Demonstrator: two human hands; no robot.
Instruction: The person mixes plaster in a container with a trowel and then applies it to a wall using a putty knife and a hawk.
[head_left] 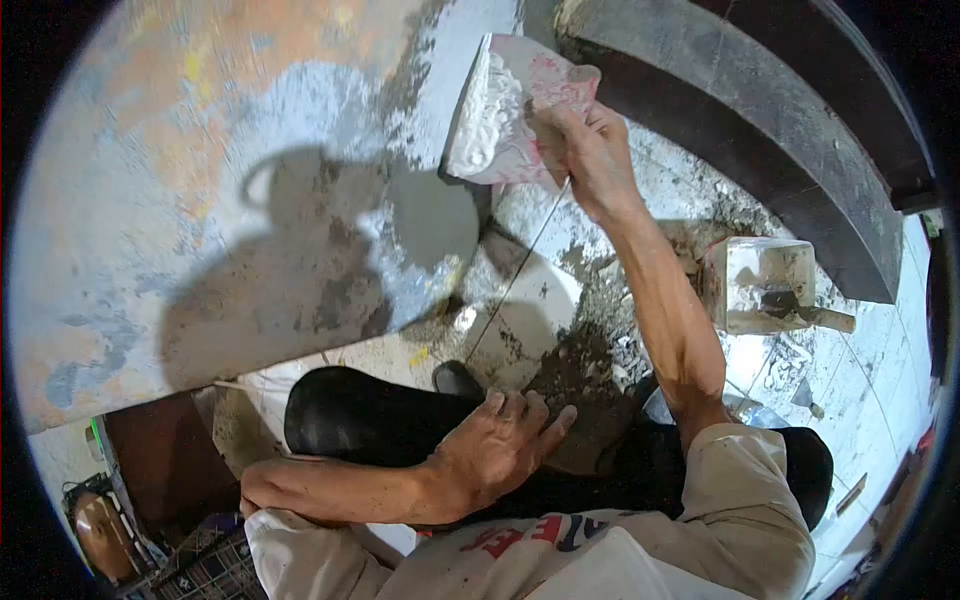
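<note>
My right hand (600,165) grips a thin, whitish putty spreader (535,135) with red markings, the fingers closed on its right side. A thick band of white putty (487,115) lies along the spreader's left part. Its left edge is at the patchy wall (300,110); whether it touches is hard to tell. A smooth grey patch (435,218) shows on the wall just below the spreader. My left hand (505,440) rests over my dark-clothed legs, holding nothing, with its fingers apart and slightly bent.
A white plastic tub (765,255) stands at the right on the tiled floor, a scraper (815,315) lying across it. Loose debris (600,345) covers the floor between my arms. A dark curved step (740,120) bounds the upper right. Boxes and a basket (205,565) sit lower left.
</note>
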